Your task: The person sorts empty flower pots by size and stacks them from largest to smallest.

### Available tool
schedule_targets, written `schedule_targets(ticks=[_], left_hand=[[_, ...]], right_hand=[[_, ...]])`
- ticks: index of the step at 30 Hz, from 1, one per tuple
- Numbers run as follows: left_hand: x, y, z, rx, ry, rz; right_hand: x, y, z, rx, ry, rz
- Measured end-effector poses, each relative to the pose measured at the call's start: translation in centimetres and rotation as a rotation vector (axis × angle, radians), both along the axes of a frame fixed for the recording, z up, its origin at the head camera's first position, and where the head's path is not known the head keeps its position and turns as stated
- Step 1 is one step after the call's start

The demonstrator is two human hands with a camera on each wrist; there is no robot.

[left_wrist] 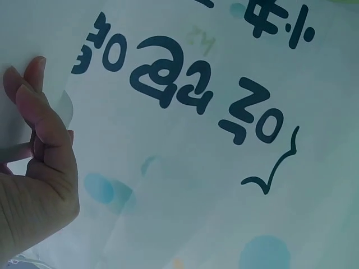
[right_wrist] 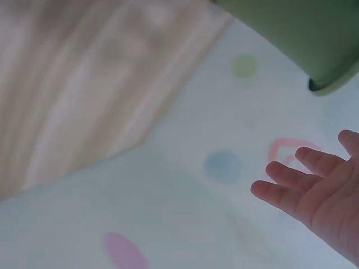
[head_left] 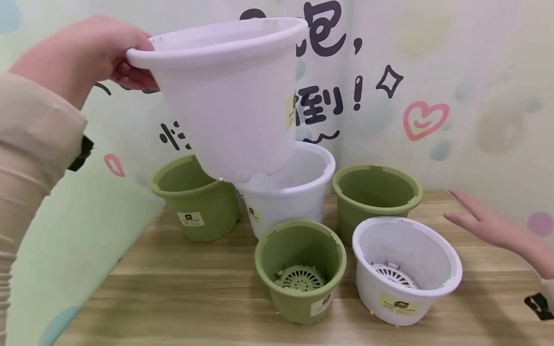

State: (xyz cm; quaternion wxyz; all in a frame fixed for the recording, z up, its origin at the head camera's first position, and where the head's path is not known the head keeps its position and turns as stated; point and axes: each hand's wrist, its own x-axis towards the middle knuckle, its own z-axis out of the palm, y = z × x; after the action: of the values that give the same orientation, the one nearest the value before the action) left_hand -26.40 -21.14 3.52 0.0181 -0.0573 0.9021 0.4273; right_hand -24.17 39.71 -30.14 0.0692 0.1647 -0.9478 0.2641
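A large white pot (head_left: pixel 229 101) hangs in the air at the upper left of the head view, tilted slightly. My left hand (head_left: pixel 95 53) pinches its rim at the left side; in the left wrist view the left hand (left_wrist: pixel 42 151) has its fingers and thumb on the pot's pale wall (left_wrist: pixel 28 33). My right hand (head_left: pixel 489 221) is held out with extended fingers at the right, beside a small white pot (head_left: pixel 398 307), touching nothing. The right wrist view shows the right hand (right_wrist: pixel 320 196) with spread fingers, below a green pot (right_wrist: pixel 303 39).
On the wooden table (head_left: pixel 182 298) stand a green pot (head_left: pixel 203 211) at the back left, a white pot (head_left: pixel 290 206) partly behind the raised one, another green pot (head_left: pixel 376 192) at the back right, and a small green pot (head_left: pixel 300 302) in front. A patterned wall covering (head_left: pixel 476 72) hangs behind.
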Motion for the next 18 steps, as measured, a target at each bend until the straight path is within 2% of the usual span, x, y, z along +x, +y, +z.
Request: schedule_targets(ticks=[5,11,14,18], left_hand=[[-0.5,2.9,-0.6,0.006,0.081,0.093],[-1.2,5.2,-1.8,0.036,0.122,0.139],[-1.6,5.9,-2.3,0.046,0.127,0.164],[-2.1,6.4,-2.9,0.048,0.136,0.171]], right_hand=[[-1.8,-3.6,4.7,-0.006,0.004,0.051],[-4.6,-10.1,9.9,0.048,-0.070,0.064],[-5.7,-13.2,11.3,0.040,-0.112,0.086],[-7.0,-16.3,11.8,-0.003,-0.190,0.117]])
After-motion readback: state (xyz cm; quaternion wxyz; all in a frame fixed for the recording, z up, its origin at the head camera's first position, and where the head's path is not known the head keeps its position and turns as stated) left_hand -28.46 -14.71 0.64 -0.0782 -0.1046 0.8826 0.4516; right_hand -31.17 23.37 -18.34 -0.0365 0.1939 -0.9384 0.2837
